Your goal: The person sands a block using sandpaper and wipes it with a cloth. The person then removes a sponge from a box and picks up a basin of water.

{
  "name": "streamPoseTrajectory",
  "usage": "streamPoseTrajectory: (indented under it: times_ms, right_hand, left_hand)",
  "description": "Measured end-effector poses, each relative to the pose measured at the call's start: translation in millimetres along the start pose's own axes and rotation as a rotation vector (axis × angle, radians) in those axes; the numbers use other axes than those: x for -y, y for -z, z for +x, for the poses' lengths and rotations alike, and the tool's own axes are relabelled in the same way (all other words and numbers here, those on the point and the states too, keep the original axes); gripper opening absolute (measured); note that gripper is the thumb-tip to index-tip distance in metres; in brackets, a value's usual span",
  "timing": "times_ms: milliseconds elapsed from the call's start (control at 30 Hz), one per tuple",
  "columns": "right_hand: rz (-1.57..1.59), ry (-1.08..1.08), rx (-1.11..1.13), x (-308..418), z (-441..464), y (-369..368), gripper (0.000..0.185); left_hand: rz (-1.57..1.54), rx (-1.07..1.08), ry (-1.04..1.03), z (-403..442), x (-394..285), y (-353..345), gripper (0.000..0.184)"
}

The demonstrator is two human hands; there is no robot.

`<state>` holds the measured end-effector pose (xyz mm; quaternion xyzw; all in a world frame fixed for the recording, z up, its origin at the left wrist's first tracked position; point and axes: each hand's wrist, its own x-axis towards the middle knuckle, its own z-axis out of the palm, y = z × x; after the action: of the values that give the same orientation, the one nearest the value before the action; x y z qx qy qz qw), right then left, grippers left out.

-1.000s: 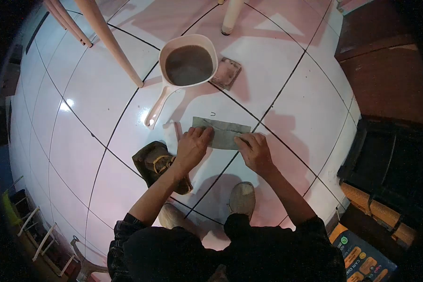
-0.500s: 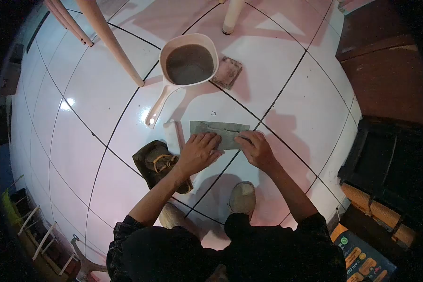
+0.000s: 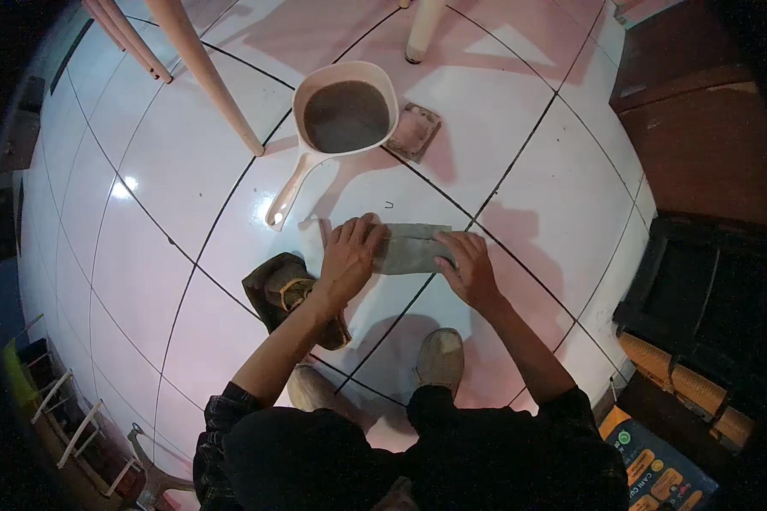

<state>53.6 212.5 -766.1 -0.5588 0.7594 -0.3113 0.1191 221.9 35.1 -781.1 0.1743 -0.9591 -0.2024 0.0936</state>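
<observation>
Partly beneath left hand (image 3: 347,262): grey sheet (image 3: 413,253)

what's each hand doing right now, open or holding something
Left hand: over the left end of the grey strip; grip cannot be told.
Right hand: open, thumb and fingers apart at the strip's right end.

The person is wearing black clothing (image 3: 315,460), which is filling the lower middle of the frame and losing its seams in shadow. At lower left, the left sleeve (image 3: 230,417) is showing thin pale checked lines on dark cloth; at lower right, the right sleeve (image 3: 573,413) is looking equally dark. Both are ending around the elbows. Below centre, a rounded, pale tan foot covering (image 3: 440,358) is displaying a lighter patch toward its tip.
</observation>
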Motion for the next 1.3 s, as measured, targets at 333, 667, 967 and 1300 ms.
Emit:
streamPoseTrajectory:
  times_ms: [333, 667, 967, 1300]
  right_hand:
    - [-0.082, 0.032, -0.025, 5.8, 1.1, -6.1, 0.036]
    - [-0.198, 0.205, -0.092, 11.3, -0.8, -8.7, 0.015]
    - [-0.185, 0.283, -0.111, 13.2, -21.4, -11.6, 0.013]
    - [-0.080, 0.246, 0.114, 15.2, -74.8, -4.0, 0.030]
  left_hand:
    - [-0.037, 0.043, -0.055, -9.3, 5.0, -1.0, 0.038]
    - [-0.094, 0.058, -0.202, 0.7, -11.2, -2.5, 0.031]
    - [-0.027, 0.034, -0.279, -29.5, -19.6, -0.8, 0.027]
    - [-0.112, 0.292, -0.269, -116.1, -38.2, -9.4, 0.042]
